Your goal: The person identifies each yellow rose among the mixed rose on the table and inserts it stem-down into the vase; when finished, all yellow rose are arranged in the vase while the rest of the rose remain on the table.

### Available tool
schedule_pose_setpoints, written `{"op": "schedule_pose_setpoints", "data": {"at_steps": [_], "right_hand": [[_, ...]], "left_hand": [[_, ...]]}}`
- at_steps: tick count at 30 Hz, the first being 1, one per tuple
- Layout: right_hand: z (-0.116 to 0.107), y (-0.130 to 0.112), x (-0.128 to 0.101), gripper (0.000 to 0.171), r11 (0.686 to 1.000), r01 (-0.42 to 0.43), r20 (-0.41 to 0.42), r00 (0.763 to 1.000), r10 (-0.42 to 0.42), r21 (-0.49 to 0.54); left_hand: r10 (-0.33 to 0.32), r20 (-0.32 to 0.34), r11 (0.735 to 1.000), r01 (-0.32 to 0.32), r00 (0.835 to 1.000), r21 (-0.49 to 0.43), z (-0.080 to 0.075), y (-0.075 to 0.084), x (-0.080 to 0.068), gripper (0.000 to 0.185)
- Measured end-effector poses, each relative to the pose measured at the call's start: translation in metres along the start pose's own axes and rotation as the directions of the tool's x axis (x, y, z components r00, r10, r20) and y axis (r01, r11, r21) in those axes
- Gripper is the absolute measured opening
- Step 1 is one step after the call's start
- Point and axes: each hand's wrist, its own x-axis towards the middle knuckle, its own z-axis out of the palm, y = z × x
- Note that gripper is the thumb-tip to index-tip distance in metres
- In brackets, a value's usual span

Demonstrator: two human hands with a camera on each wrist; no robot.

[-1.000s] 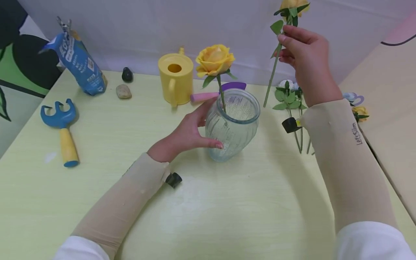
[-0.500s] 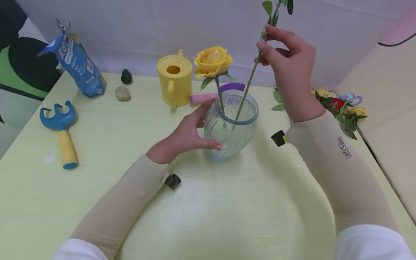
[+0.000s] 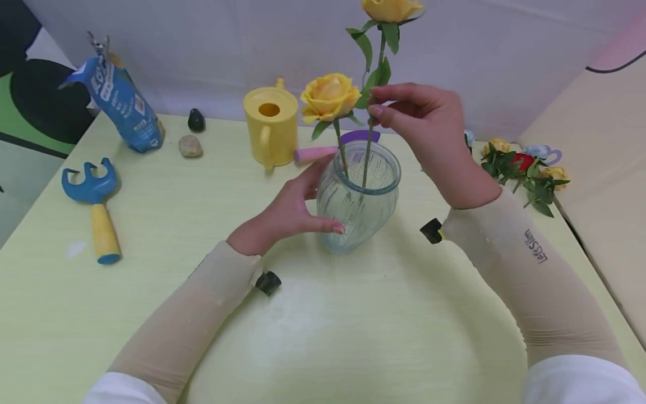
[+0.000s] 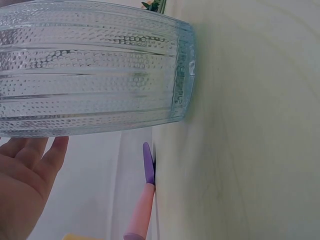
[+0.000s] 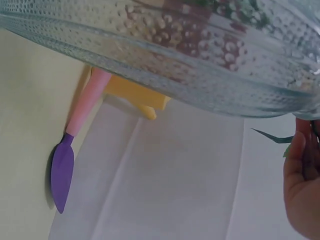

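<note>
A ribbed clear glass vase [image 3: 360, 216] stands on the table, and my left hand [image 3: 282, 210] holds its left side, thumb across the front and fingers behind. One yellow rose [image 3: 330, 96] leans in the vase. My right hand [image 3: 429, 129] pinches the stem of a second, taller yellow rose [image 3: 392, 8] above the rim; its lower stem is inside the vase. The wrist views show the dimpled glass of the vase [image 4: 90, 70] close up. In the right wrist view, the right hand [image 5: 302, 190] is partly cut off beside a green leaf.
Behind the vase lies a trowel [image 3: 315, 152] with pink handle and purple blade, beside a yellow watering can [image 3: 272, 126]. Red and yellow flowers [image 3: 525, 165] lie at the right. At the left are a toy rake [image 3: 101, 210], two stones [image 3: 190, 146] and a blue bag [image 3: 123, 104].
My right hand has moved left and down, bringing the second rose from beside the vase into its mouth. My left hand has stayed on the vase.
</note>
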Motion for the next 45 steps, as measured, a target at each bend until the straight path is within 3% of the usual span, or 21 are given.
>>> {"op": "schedule_pose_setpoints", "data": {"at_steps": [12,23,33,45], "right_hand": [[0.001,0.013,-0.007,0.009,0.994,-0.098,0.123,0.987,0.104,-0.055],[0.001,0.015,-0.008,0.007,0.99,0.013,0.231,0.973,0.02,-0.142],[-0.008,0.016,-0.014,0.012,0.993,-0.009,0.233,0.972,0.038,-0.121],[-0.022,0.016,-0.018,0.01,0.99,-0.12,0.165,0.978,0.131,-0.07]], "left_hand": [[0.017,0.002,1.0,-0.017,1.0,-0.005,0.0,0.0,0.0,0.107],[0.044,-0.009,0.999,-0.044,0.999,-0.009,-0.001,-0.001,0.0,0.107],[0.036,0.0,0.999,-0.036,0.999,-0.016,0.0,-0.002,0.0,0.105],[0.046,-0.011,0.999,-0.046,0.999,-0.013,0.0,-0.001,0.0,0.107]]}}
